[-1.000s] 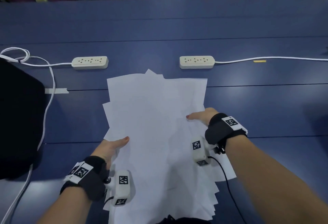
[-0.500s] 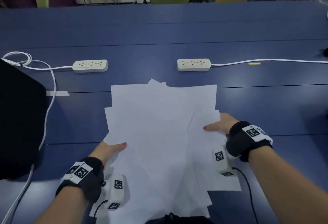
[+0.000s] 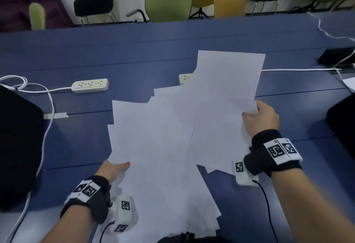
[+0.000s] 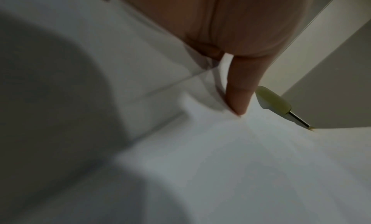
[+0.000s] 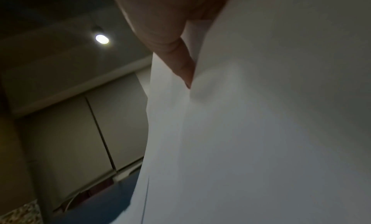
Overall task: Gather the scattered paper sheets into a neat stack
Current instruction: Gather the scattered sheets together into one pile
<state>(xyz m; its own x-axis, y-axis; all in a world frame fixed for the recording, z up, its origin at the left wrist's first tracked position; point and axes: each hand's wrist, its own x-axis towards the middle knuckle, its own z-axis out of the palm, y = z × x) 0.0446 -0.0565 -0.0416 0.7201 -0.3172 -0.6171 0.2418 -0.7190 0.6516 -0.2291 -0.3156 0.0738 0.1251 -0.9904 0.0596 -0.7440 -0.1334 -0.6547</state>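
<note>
My left hand [image 3: 113,169] pinches the near-left edge of the fanned white paper sheets [image 3: 153,146], thumb on top, fingers underneath; they lie uneven on the blue surface [image 3: 76,146]. My right hand [image 3: 261,117] grips a raised sheet [image 3: 226,89] at its right edge, tilted up, hiding most of the far power strip [image 3: 184,78]. Another power strip [image 3: 90,85] lies left, chairs [image 3: 169,0] beyond

right power strip [image 3: 184,78] half hidden by sheets [image 3: 163,146]
</note>
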